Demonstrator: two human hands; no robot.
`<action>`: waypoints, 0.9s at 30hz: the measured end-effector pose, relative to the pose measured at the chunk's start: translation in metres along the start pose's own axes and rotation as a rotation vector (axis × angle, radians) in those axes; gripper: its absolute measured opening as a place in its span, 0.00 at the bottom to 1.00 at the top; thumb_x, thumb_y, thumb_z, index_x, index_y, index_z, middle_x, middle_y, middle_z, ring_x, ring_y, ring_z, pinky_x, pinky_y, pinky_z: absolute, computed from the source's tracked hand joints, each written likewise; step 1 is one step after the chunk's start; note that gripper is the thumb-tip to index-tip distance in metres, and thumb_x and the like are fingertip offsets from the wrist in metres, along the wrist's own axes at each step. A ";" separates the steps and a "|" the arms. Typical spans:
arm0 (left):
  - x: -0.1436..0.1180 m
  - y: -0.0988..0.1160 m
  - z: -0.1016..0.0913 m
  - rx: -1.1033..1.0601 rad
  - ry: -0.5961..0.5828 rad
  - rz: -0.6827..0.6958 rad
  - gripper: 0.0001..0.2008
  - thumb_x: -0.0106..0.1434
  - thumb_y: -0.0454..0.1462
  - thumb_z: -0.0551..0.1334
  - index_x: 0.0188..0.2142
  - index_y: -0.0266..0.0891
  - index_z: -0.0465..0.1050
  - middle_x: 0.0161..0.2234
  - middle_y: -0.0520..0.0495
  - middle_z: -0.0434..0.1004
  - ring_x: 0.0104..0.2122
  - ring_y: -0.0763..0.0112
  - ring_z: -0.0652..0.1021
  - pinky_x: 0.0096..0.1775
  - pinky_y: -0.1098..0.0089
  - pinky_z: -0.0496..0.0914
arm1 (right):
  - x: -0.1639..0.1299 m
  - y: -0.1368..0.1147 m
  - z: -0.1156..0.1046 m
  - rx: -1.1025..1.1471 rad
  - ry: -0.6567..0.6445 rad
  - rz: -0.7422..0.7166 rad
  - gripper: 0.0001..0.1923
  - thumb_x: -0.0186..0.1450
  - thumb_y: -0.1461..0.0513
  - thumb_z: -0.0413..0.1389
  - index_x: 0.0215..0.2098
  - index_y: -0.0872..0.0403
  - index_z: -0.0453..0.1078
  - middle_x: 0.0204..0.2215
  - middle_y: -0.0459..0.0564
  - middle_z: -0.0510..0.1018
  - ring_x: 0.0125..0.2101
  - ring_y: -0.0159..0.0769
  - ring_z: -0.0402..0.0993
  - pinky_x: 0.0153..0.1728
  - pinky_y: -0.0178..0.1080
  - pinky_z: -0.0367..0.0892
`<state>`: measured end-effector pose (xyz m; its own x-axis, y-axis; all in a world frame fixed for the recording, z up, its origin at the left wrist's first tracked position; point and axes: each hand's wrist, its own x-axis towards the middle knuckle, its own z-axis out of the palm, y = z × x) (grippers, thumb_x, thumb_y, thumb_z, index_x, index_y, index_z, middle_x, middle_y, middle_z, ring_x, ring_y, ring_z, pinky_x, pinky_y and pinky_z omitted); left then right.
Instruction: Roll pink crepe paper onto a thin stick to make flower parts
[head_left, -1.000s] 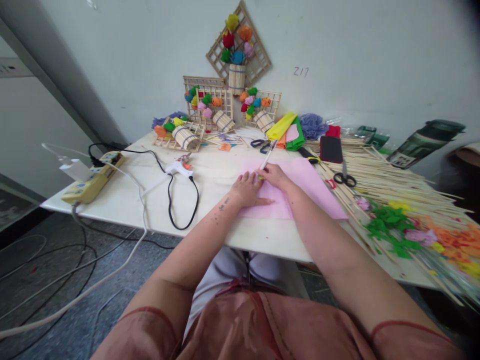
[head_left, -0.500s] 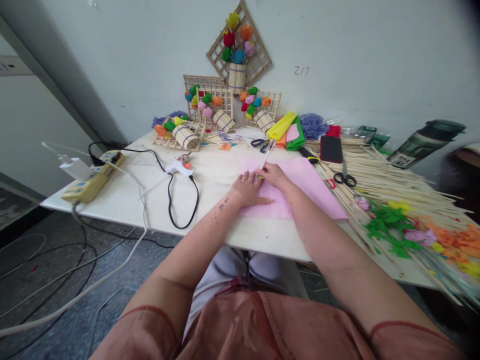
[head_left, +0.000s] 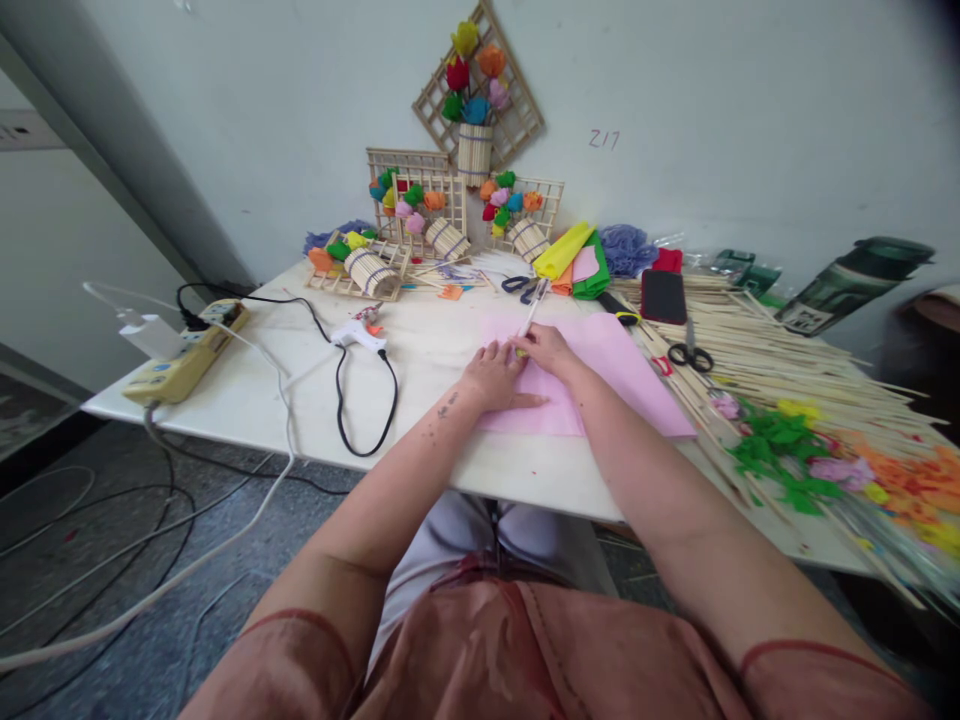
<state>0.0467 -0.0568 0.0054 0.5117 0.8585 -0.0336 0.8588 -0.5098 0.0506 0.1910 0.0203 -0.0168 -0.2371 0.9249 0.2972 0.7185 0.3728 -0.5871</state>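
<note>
A sheet of pink paper (head_left: pixel 622 385) lies on the white table in front of me. My left hand (head_left: pixel 495 382) rests flat on its left part, fingers spread and thumb pointing right. Just beside it, my right hand (head_left: pixel 546 350) is closed around a slim white pen (head_left: pixel 532 308), which tilts up and away from me. A small yellow-green piece (head_left: pixel 520 353) shows by the right fingertips; what it is I cannot make out. The pen's tip is hidden behind my fingers.
A white glue gun (head_left: pixel 360 337) with a black cord and a yellow power strip (head_left: pixel 187 355) are on the left. Dark scissors (head_left: pixel 517 287), a phone (head_left: pixel 663 298), other scissors (head_left: pixel 690 355), thin wooden sticks (head_left: pixel 795 345) and green paper scraps (head_left: pixel 784 450) lie beyond and right.
</note>
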 end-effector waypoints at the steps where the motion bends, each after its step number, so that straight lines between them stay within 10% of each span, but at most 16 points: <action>1: 0.000 0.000 0.000 0.000 -0.004 0.000 0.49 0.53 0.66 0.42 0.63 0.35 0.45 0.64 0.37 0.43 0.61 0.47 0.49 0.58 0.54 0.46 | 0.000 0.000 0.000 0.003 0.006 -0.003 0.13 0.59 0.57 0.53 0.33 0.58 0.73 0.27 0.50 0.78 0.27 0.33 0.71 0.29 0.33 0.64; 27: 0.000 0.000 -0.001 0.016 -0.011 0.005 0.48 0.53 0.66 0.42 0.63 0.37 0.46 0.64 0.37 0.44 0.61 0.47 0.49 0.58 0.54 0.47 | 0.002 0.003 0.002 0.099 0.099 0.042 0.11 0.58 0.58 0.54 0.30 0.59 0.71 0.22 0.47 0.73 0.23 0.30 0.66 0.26 0.32 0.61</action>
<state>0.0463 -0.0564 0.0067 0.5159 0.8555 -0.0445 0.8566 -0.5147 0.0351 0.1916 0.0233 -0.0194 -0.1384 0.9299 0.3407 0.6573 0.3436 -0.6708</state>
